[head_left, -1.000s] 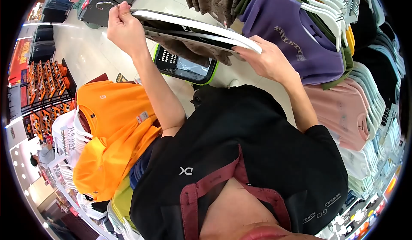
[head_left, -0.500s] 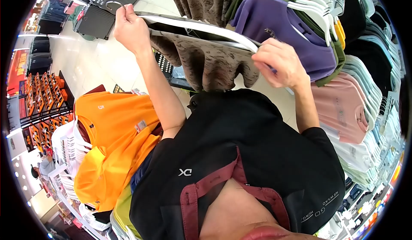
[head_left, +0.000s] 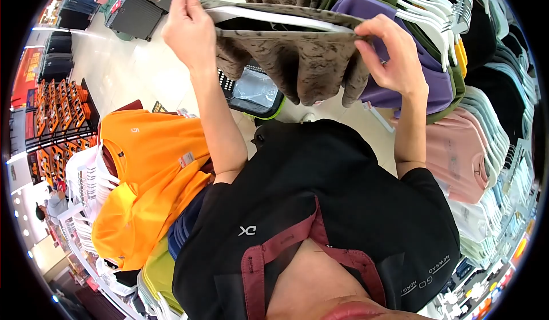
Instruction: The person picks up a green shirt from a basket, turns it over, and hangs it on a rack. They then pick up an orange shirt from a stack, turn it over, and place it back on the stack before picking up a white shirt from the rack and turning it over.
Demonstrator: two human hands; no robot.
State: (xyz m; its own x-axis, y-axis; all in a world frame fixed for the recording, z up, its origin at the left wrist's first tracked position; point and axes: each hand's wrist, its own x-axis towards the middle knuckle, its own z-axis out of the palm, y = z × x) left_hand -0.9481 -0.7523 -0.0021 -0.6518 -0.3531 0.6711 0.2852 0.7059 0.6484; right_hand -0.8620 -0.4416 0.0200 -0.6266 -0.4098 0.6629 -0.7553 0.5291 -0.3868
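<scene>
A brown mottled T-shirt (head_left: 303,62) hangs from a white hanger (head_left: 269,17) that I hold up in front of me. My left hand (head_left: 189,31) grips the hanger at its metal hook end, pinching the shirt's edge there. My right hand (head_left: 392,54) is closed on the other end, over the shirt's shoulder and the hanger tip. The shirt drapes down between both hands.
A rack at the right carries shirts on white hangers: purple (head_left: 426,85), green, pink (head_left: 457,148) and pale ones. Orange shirts (head_left: 148,165) hang on a rack at the left. A black basket with a green rim (head_left: 254,94) stands on the floor behind the held shirt.
The hanger has risen and levelled out. The brown shirt, bunched under it before, now covers the hanger and hangs down. My right hand moved right and up along the hanger.
</scene>
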